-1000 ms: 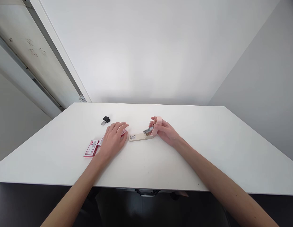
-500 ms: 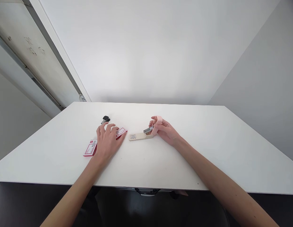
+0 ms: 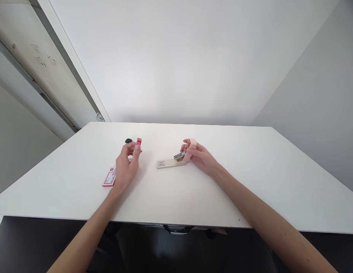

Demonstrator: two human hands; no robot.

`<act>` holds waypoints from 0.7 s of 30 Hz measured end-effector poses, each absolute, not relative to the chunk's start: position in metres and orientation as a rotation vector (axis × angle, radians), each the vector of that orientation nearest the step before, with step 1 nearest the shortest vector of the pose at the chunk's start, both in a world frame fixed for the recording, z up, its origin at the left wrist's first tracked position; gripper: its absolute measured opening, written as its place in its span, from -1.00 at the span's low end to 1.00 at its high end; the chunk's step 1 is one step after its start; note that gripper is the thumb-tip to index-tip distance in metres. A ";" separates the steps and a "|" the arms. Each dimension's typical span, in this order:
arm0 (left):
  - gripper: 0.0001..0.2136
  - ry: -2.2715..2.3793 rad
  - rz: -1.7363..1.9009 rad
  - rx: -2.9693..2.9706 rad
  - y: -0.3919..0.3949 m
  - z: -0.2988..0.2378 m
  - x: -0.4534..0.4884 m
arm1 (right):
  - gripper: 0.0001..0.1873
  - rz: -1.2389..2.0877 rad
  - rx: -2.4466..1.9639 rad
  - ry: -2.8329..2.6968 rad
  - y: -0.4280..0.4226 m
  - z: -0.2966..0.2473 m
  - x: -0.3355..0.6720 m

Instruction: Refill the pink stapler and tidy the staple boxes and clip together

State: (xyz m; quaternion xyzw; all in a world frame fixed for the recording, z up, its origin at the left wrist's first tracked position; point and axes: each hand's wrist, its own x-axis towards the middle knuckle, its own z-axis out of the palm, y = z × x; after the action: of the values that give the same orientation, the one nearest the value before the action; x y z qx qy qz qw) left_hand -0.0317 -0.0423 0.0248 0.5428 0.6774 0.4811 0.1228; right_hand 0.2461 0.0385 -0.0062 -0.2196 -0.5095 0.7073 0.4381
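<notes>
Fingers [image 3: 136, 148] of the left hand [image 3: 125, 165] pinch one small red staple box [image 3: 139, 141], lifted above the surface [image 3: 250, 182]; it looks light and stiff, easiest held by its sides. Right hand [image 3: 199, 156] grips the opened stapler [image 3: 173, 161]. A second box [image 3: 109, 178] lies flat, with one black object [image 3: 128, 141] behind.

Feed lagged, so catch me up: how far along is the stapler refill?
Done: the stapler lies opened on the table, right hand holding its pink top up. In hand: left hand has lifted one staple box. Left: no staples visibly loaded; second box untouched.
</notes>
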 end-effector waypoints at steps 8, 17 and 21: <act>-0.64 2.156 0.963 2.216 -0.035 0.001 -0.038 | -0.72 1.757 -0.541 -1.267 0.038 -0.007 0.245; -0.39 2.141 0.555 2.226 -0.062 0.009 -0.084 | -0.70 1.767 -0.536 -1.273 0.039 -0.007 0.245; -0.46 2.015 0.482 2.240 -0.080 0.015 -0.110 | -0.67 1.768 -0.533 -1.273 0.038 -0.007 0.244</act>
State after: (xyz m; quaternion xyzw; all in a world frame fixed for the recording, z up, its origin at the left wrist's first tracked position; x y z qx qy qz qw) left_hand -0.1104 -0.0799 0.0146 0.7334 0.6596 0.1579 0.0453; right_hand 0.2443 0.0383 -0.0072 -0.2140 -0.5112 0.7101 0.4343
